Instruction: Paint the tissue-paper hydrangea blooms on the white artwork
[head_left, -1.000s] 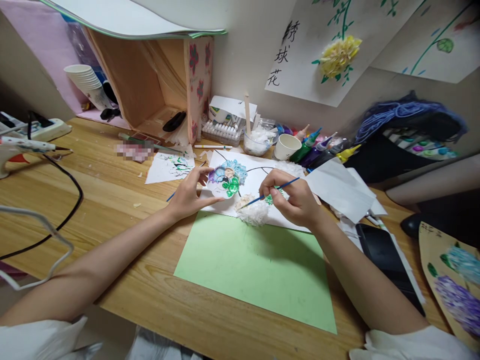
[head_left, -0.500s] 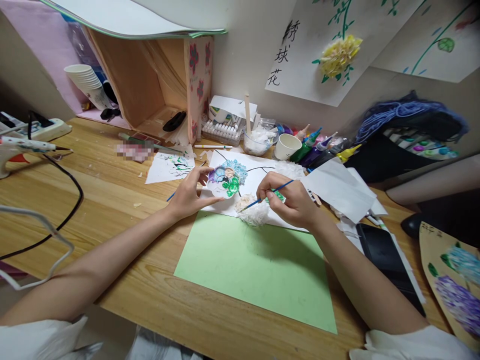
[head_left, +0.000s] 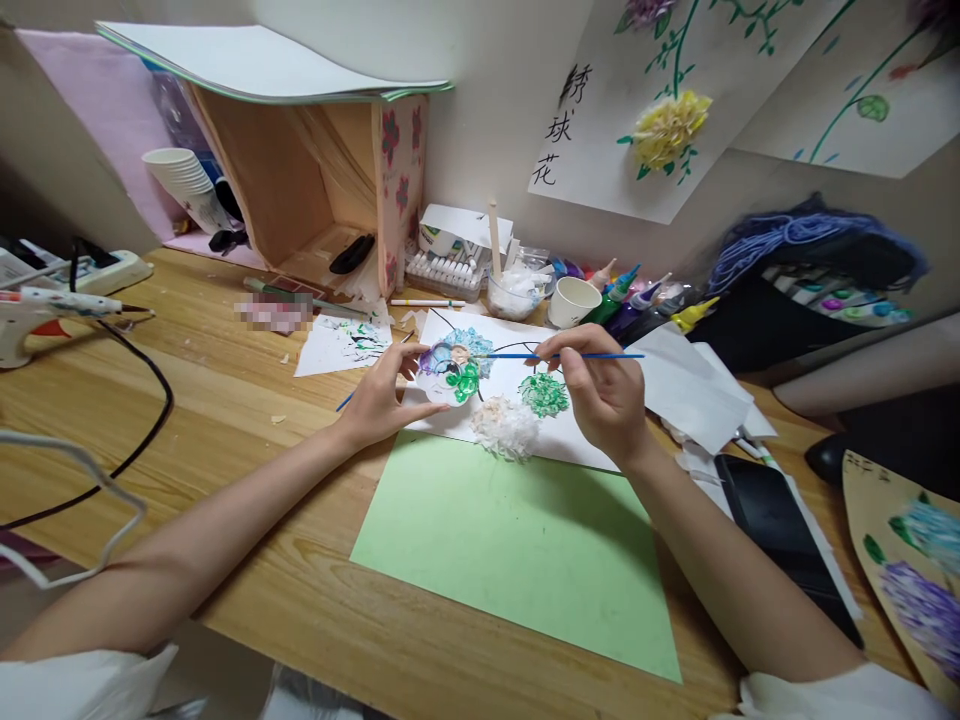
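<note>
My left hand (head_left: 382,397) grips a small round paint palette (head_left: 437,388) by its edge; purple, blue, peach and green paint lies in its wells. Between the fingers of my right hand (head_left: 604,390) is a blue paintbrush (head_left: 517,356), held nearly level, its tip over the palette. Below them on white paper (head_left: 442,422) sits a fluffy white paper flower (head_left: 506,430) with a peach tint at its upper left. A green paper flower (head_left: 544,395) lies just left of my right hand, and a light blue one (head_left: 480,348) is partly behind the palette.
A green sheet (head_left: 517,550) lies in front of the white paper. Behind stand a paper cup (head_left: 574,302), a bowl of white scraps (head_left: 516,295) and paint bottles (head_left: 622,300). A glue gun (head_left: 45,318) with cables is at left, a black phone-like slab (head_left: 780,540) at right.
My right hand has lifted the paintbrush off the white flower and swung its tip up and left to the palette. The green flower shows more fully. The view has shifted slightly.
</note>
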